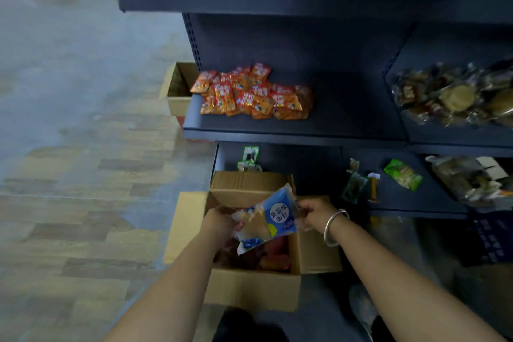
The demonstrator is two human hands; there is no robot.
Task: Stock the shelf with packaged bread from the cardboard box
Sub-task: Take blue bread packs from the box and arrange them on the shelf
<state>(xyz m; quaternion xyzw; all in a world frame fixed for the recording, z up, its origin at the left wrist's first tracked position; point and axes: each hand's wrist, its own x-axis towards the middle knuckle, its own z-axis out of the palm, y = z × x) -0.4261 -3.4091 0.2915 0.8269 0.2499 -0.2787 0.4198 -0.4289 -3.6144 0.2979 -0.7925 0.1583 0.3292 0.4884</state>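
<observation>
Bread packet (263, 221), blue and clear wrapper, held above the open cardboard box (251, 284) at lower centre of the frame. I have my left hand (218, 223) gripping its left edge, fingers curled round the film, and my right hand (312, 215) pinching its right edge; a metal bangle (333, 228) sits on that wrist. I judge the packet light, soft and easily squashed, the film slick and crinkly. Best taken by the sealed end seams or cradled flat underneath, not squeezed across the loaf.

Box contents, below the packet: more wrapped goods in red and orange, count not readable. Flaps stand open on all sides.

Bottom shelf (410, 203), centre right of the frame: a green packet (404, 174), a few small dark sachets, clear-wrapped goods at the far right edge.

Middle shelf (294, 136), centre: a heap of red-and-orange snack packets (252, 94) on the left half, bare board to their right. I take that as the likely place for the bread. Neighbouring bay at right: clear-bagged baked goods (455, 97).

Second cardboard box (177, 89), left of the shelving, open, contents unclear.

Top shelf (249, 0), upper frame: blue packets, blurred.
</observation>
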